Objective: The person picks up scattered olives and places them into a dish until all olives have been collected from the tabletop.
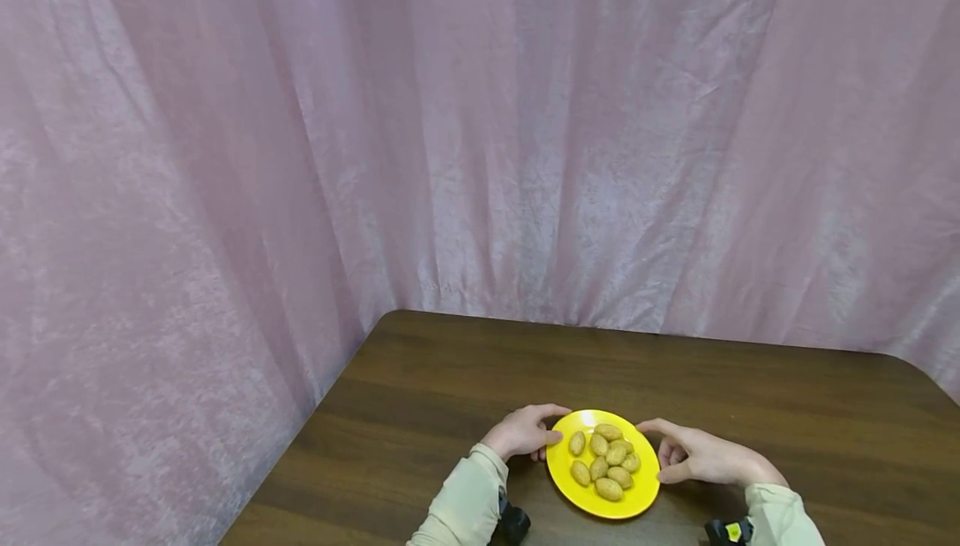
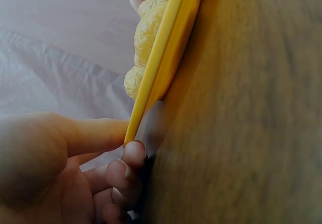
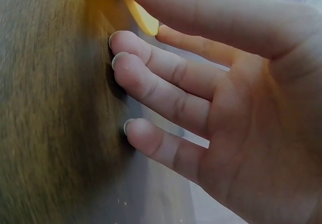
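A round yellow plate (image 1: 564, 488) carries several oval, yellow-tan pieces (image 1: 609, 489) with a rough, crinkled surface; their kind I cannot tell. At its left side my left hand (image 1: 521, 432) pinches the rim, thumb above and fingertips beneath, as the left wrist view shows close up on the plate edge (image 2: 132, 128). My right hand (image 1: 708, 456) holds the opposite rim between thumb and index finger. In the right wrist view, the other fingers (image 3: 166, 93) of that hand are bent loosely near the table. Whether the plate's base touches the wood is hidden.
The dark brown wooden table (image 1: 420, 396) has rounded far corners. Behind it and along its left side hangs a pink, shiny curtain (image 1: 480, 154). Black wrist devices (image 1: 512, 521) sit at both pale sleeves (image 1: 465, 500).
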`<state>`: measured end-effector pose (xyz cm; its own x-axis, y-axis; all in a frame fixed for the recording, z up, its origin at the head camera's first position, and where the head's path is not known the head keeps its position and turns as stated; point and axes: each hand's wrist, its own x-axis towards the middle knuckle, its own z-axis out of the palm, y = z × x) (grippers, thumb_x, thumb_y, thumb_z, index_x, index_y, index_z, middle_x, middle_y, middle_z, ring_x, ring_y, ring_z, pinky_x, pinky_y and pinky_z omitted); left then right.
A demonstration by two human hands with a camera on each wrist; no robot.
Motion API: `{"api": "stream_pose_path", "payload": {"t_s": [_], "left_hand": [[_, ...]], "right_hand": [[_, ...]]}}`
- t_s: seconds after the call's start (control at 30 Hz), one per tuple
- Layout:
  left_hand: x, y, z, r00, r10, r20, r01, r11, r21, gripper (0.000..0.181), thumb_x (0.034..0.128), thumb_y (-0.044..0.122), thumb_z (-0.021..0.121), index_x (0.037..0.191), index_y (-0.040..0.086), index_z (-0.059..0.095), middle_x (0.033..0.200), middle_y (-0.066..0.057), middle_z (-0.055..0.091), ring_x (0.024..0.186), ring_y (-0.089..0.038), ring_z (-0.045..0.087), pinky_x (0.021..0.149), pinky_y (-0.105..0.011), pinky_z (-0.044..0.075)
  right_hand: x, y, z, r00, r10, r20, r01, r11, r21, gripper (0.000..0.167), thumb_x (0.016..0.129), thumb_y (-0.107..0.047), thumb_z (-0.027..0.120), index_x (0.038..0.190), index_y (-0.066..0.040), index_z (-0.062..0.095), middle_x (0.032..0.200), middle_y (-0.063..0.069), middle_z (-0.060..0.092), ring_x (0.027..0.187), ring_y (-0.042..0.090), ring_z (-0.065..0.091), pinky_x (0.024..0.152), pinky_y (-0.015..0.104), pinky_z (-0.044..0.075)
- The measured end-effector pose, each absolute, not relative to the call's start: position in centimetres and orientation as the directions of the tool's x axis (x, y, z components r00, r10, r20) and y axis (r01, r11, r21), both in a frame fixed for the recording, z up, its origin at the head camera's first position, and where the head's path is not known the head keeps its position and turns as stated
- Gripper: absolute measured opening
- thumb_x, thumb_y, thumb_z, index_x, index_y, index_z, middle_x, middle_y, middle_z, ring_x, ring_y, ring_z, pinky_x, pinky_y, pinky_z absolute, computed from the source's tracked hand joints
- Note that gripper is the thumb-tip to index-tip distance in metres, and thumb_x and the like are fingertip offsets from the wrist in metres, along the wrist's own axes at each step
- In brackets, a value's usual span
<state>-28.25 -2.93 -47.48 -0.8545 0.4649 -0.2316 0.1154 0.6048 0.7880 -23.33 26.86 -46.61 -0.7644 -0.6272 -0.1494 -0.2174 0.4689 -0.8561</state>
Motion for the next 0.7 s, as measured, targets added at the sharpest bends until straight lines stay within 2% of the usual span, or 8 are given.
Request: {"api": "stream_pose_path", "payload": {"t_s": [0.7], "left_hand": [[-27.97,-3.38,-47.77,-0.861,0.464,-0.21,0.129,0.598,0.791,0.038,0.0932,0.014,0.063,0.131,0.018,0.061,0.055,0.0,0.048,0.045,-0.012,0.045,0.045,-0.022,0.04]], "right_hand": [[-23.38,26.46,-46.92,-0.773,-0.615,-0.158,-0.212,0.485,-0.849,0.062,0.088,-0.013,0.066,0.139,0.006,0.036,0.084,0.004,0.056,0.069,0.005,0.052,0.06,0.02,0.04]]}}
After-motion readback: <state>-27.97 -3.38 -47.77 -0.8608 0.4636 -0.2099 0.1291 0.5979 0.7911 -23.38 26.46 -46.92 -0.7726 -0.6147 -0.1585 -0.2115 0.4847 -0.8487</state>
